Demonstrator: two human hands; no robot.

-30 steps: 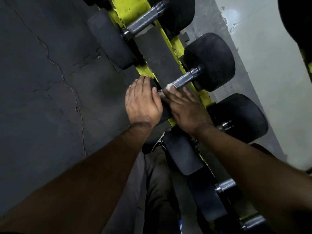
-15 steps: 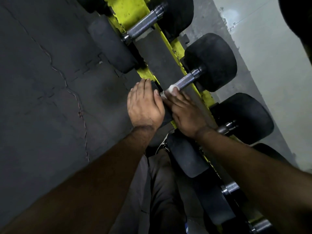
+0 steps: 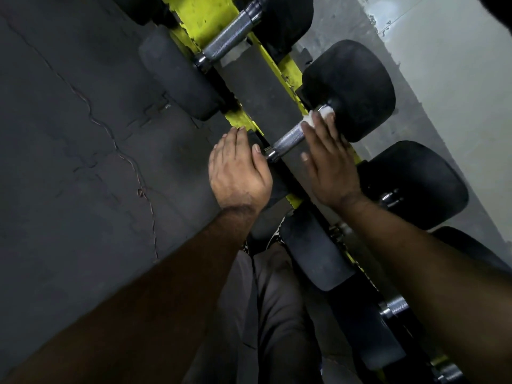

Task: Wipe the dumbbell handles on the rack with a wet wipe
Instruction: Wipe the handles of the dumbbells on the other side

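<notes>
At the far end of the knurled handle [image 3: 288,139], just beside the inner face of the black weight head [image 3: 357,84], a white wet wipe [image 3: 318,115] is pressed against the metal by the fingers [image 3: 321,131] of the right hand [image 3: 329,167]. These fingers are held straight and close together, laid flat over the wipe, with the thumb spread out to the side over the grey pad [image 3: 266,101] beneath the handle; whether the wipe is pinched from below cannot be told. Only the edges of the wipe are seen past the fingertips. The near part of the handle is left bare, up to its chrome collar.

The near weight head of the same dumbbell is covered by the left hand [image 3: 238,173], whose fingers are straight and pressed together, the thumb lying just beside the collar.

The dumbbell is carried on a yellow rack [image 3: 210,20] with chipped paint. Another dumbbell handle [image 3: 227,40] is seen further along the rack, well apart from both hands, and more dumbbells are ranged nearer the person, partly hidden by the right forearm. To the left a dark, cracked rubber floor [image 3: 69,134] is seen; to the right, a pale wall [image 3: 457,92]. Grey trousers [image 3: 274,314] are visible between the forearms.
</notes>
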